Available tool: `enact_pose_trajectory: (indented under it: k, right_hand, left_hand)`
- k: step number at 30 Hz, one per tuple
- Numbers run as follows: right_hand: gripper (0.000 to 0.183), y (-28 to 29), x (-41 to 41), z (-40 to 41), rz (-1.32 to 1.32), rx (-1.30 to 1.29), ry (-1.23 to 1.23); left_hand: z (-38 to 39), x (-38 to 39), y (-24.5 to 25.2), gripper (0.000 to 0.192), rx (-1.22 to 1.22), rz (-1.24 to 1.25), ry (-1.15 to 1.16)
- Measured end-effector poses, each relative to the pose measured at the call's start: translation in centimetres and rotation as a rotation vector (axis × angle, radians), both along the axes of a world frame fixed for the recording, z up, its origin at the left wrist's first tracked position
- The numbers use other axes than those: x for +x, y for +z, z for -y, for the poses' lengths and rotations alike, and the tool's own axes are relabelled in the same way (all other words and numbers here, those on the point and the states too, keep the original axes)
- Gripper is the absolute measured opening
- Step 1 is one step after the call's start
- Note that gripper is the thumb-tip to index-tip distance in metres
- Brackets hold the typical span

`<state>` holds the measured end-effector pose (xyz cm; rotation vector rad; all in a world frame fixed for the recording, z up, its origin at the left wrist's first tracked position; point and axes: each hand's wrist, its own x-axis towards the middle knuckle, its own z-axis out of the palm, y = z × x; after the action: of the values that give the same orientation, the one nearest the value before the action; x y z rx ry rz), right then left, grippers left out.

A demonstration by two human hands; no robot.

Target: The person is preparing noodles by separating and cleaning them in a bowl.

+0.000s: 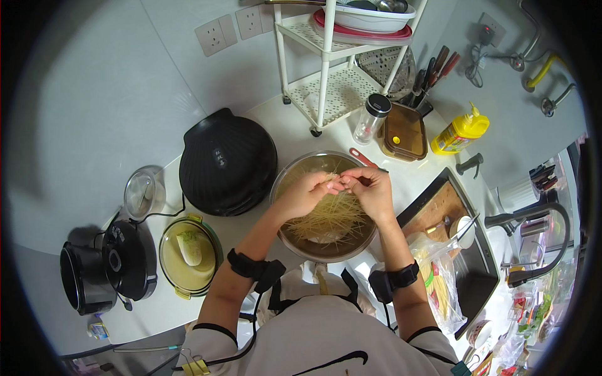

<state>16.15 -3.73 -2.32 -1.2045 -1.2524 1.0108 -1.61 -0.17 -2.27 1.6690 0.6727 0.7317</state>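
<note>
A wide stainless-steel basin [288, 235] stands on the counter right in front of me. Inside lies a loose heap of thin pale-yellow noodle-like strands [329, 218]. Over the basin, my left hand [312, 190] pinches a few of these strands at its fingertips. My right hand [373, 188] meets it from the other side, thumb and forefinger drawn together against the left fingertips. Whether the right fingers also grip a strand is too small to tell. Behind the right hand, a tool's red handle [363, 157] sticks out past the basin's rim.
Left of the basin are a black shell-shaped appliance [228, 164] and a yellow-green pot [175, 270] holding a piece of cabbage [189, 248]. A white rack [324, 89], glass bottle [371, 120] and brown lidded box [403, 131] stand behind. At right, a plastic bag [442, 291] overhangs the sink [475, 282].
</note>
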Motion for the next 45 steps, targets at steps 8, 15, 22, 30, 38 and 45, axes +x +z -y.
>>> enact_pose_trajectory:
  k: [8,15,22,30,38,45]
  right_hand:
    - [0.009,1.1,0.3,0.5,-0.247,-0.095,0.032]
    - [0.014,1.9,0.8,0.9,-0.369,-0.016,0.219]
    - [0.012,2.5,0.7,1.1,-0.303,0.089,0.2]
    - [0.012,3.2,0.3,1.6,-0.151,0.201,0.154]
    - [0.01,3.4,0.3,1.8,-0.164,0.244,0.111]
    - [0.01,3.3,0.7,1.7,-0.203,0.29,0.168]
  left_hand:
    - [-0.2,-0.2,1.0,0.021,0.033,-0.125,-0.06]
    - [0.3,-0.3,1.1,0.019,-0.472,0.149,-0.151]
    - [0.8,-0.1,2.4,0.018,-0.338,0.142,-0.119]
    - [1.2,0.2,2.3,0.018,-0.287,0.137,-0.085]
    - [1.4,0.5,2.5,0.017,-0.351,0.143,-0.099]
    - [1.5,0.6,2.0,0.017,-0.523,0.291,-0.183]
